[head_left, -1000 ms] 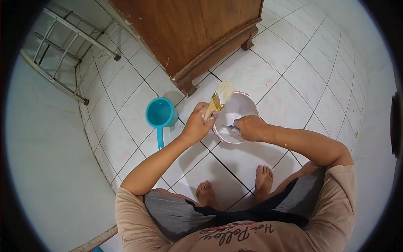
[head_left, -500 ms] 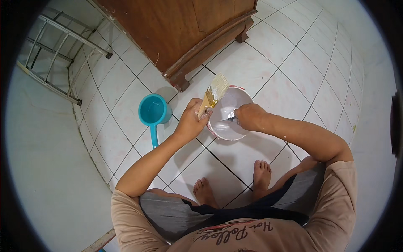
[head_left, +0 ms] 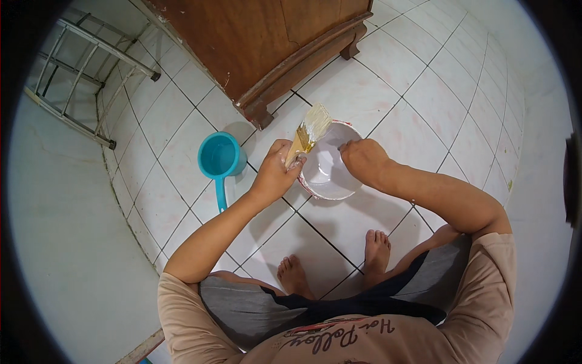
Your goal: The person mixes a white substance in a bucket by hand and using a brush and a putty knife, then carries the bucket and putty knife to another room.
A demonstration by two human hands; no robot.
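My left hand [head_left: 276, 170] is closed round the wooden handle of a wide paintbrush [head_left: 314, 126], its pale bristles pointing up and coated with white paint. The fingers of that hand are also at the left rim of a white bucket [head_left: 312, 193], which has white paint [head_left: 324, 171] inside. Over the bucket's right side, my right hand [head_left: 366, 162] is closed on a dark-handled tool [head_left: 341, 147]. Only a small dark bit of it shows by the fingers; its other end cannot be made out.
A turquoise dipper [head_left: 219, 155] stands on the tiled floor to the left, handle toward me. Beyond the bucket is a wooden cabinet [head_left: 254, 54] on short carved legs. A metal ladder [head_left: 91, 79] leans at the far left. My bare feet [head_left: 377, 252] are just in front of the bucket.
My right hand has turned and risen slightly, away from me, over the bucket. The tool's dark handle, which pointed down into the paint, is now mostly hidden. The paintbrush is nearly still.
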